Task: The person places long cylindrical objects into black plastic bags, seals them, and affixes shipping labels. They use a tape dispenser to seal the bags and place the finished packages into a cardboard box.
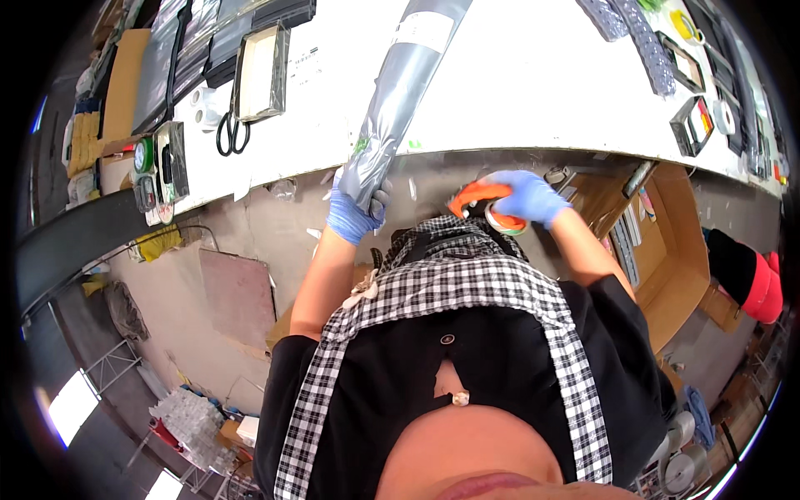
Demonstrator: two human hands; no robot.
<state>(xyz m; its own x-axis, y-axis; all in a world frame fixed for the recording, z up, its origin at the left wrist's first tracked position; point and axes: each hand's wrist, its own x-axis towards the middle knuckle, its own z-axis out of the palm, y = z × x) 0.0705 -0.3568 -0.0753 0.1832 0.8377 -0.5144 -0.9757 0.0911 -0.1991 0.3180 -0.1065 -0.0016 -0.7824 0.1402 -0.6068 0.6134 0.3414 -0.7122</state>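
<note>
My left hand (354, 212), in a blue glove, grips the near end of a long grey plastic-wrapped parcel (400, 92) that lies across the white table (517, 92) and sticks out over its front edge. My right hand (527, 197), also in a blue glove, holds an orange tape dispenser with a roll of tape (487, 208) just below the table's edge, to the right of the parcel's end. Both hands are close to my chest.
Black scissors (232, 133) and a flat open box (260, 71) lie on the table's left part. Small boxes and tape rolls (696, 125) sit at the right end. An open cardboard box (667, 250) stands on the floor at right, a red seat (762, 287) beyond it.
</note>
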